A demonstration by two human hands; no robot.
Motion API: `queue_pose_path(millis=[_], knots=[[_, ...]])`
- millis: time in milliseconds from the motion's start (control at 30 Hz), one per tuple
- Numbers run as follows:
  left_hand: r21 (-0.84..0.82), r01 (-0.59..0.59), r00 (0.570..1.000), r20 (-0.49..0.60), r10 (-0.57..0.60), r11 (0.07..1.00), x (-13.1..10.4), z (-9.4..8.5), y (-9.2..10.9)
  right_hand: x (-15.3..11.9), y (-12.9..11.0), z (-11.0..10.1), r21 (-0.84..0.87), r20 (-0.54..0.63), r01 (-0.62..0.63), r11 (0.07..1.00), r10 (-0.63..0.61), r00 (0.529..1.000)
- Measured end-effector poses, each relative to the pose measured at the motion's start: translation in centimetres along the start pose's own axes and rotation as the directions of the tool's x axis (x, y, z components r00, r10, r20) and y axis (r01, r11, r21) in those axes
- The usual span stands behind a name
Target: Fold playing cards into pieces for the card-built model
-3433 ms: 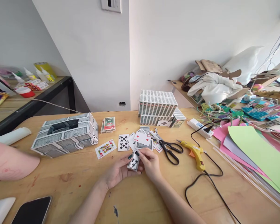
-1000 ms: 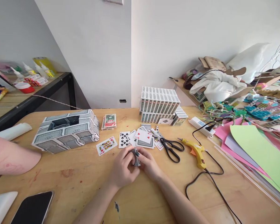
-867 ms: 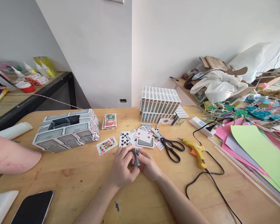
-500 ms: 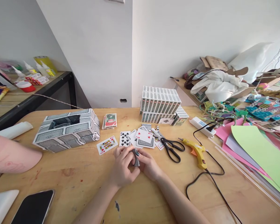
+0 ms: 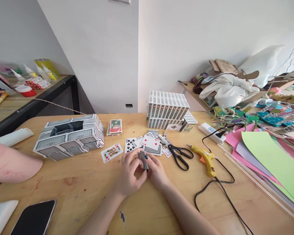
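The held card (image 5: 142,158) is grey-patterned, the glue gun (image 5: 206,159) yellow.

Between our left fingers (image 5: 128,160) and right fingers (image 5: 152,164) we hold a bent grey-patterned card (image 5: 143,159) over the bench (image 5: 83,186). Just beyond our fingers lie loose playing cards (image 5: 150,142); to the fingers' right, scissors (image 5: 171,148) and a glue gun (image 5: 207,160); well left, a card-covered box (image 5: 72,143).

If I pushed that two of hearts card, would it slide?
Probably yes: the two of hearts lies askew on top of other cards. It looks thin and flat, so it's likely light and a bit bendy. The patterned card partly under it might shift too.
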State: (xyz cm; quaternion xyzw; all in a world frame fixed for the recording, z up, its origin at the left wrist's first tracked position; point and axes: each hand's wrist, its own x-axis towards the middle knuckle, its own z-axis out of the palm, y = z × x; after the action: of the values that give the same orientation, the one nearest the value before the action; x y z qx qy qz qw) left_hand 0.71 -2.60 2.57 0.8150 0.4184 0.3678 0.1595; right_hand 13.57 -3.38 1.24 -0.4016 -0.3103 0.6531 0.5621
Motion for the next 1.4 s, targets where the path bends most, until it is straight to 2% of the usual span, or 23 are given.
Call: queue_pose_path(millis=[100, 167, 200, 267, 333, 467, 533, 600, 667, 733, 833, 933, 1000, 1100, 1233, 1400], knots=[[-0.062, 0.020, 0.999, -0.033, -0.022, 0.998, 0.1, -0.3, -0.2, 0.2, 0.2, -0.5, -0.060, -0.027, 0.108, 0.992, -0.109, 0.994], [-0.224, 0.091, 0.995, -0.016, -0.097, 0.970, 0.1, -0.4, -0.5, 0.1, 0.4, -0.7, -0.178, -0.053, 0.215, 0.960, -0.228, 0.972], [-0.335, 0.156, 0.987, 0.032, -0.155, 0.929, 0.1, -0.4, -0.7, 0.0, 0.4, -0.9, -0.252, -0.055, 0.263, 0.931, -0.285, 0.957], [-0.532, 0.316, 0.949, 0.177, -0.262, 0.785, 0.2, -0.2, -1.2, -0.3, 0.6, -1.1, -0.387, -0.015, 0.332, 0.860, -0.365, 0.931], [-0.655, 0.457, 0.889, 0.321, -0.326, 0.602, 0.4, 0.0, -1.6, -0.6, 0.6, -1.3, -0.485, 0.060, 0.375, 0.790, -0.398, 0.915], [-0.757, 0.603, 0.793, 0.532, -0.298, 0.252, 0.6, 0.1, -2.2, -0.9, 0.3, -1.3, -0.603, 0.202, 0.466, 0.648, -0.441, 0.874], [-0.747, 0.648, 0.754, 0.603, -0.261, 0.145, 0.7, -0.2, -2.5, -0.9, 0.0, -1.1, -0.648, 0.256, 0.513, 0.563, -0.474, 0.842], [-0.731, 0.675, 0.729, 0.638, -0.246, 0.103, 0.9, -0.5, -2.7, -0.8, 0.0, -1.1, -0.679, 0.286, 0.546, 0.492, -0.507, 0.813], [-0.724, 0.680, 0.725, 0.640, -0.254, 0.117, 1.1, -0.8, -2.9, -0.6, 0.2, -1.2, -0.705, 0.252, 0.532, 0.468, -0.536, 0.806], [-0.725, 0.668, 0.738, 0.617, -0.275, 0.168, 1.3, -1.0, -2.9, -0.3, 0.6, -1.4, -0.707, 0.158, 0.482, 0.517, -0.550, 0.820], [-0.727, 0.629, 0.770, 0.536, -0.345, 0.276, 1.5, -1.0, -2.9, 0.3, 1.0, -1.9, -0.596, 0.033, 0.396, 0.698, -0.472, 0.881], [-0.753, 0.568, 0.807, 0.432, -0.402, 0.332, 1.4, -0.5, -2.6, 0.7, 0.5, -2.1, -0.353, 0.028, 0.294, 0.888, -0.304, 0.952], [-0.779, 0.533, 0.827, 0.398, -0.397, 0.329, 1.3, -0.1, -2.4, 0.7, 0.0, -2.1, -0.195, 0.054, 0.224, 0.955, -0.218, 0.974], [-0.781, 0.524, 0.840, 0.406, -0.360, 0.340, 1.0, 0.3, -2.2, 0.6, -0.7, -1.9, -0.059, 0.090, 0.148, 0.987, -0.142, 0.986], [-0.746, 0.527, 0.849, 0.434, -0.302, 0.407, 0.7, 0.3, -2.2, 0.5, -1.0, -1.7, 0.059, 0.141, 0.091, 0.994, -0.098, 0.985], [-0.661, 0.414, 0.909, 0.342, -0.240, 0.626, 0.6, 0.4, -2.7, 0.4, -1.1, -1.6, 0.126, 0.159, 0.054, 0.991, -0.074, 0.985]])
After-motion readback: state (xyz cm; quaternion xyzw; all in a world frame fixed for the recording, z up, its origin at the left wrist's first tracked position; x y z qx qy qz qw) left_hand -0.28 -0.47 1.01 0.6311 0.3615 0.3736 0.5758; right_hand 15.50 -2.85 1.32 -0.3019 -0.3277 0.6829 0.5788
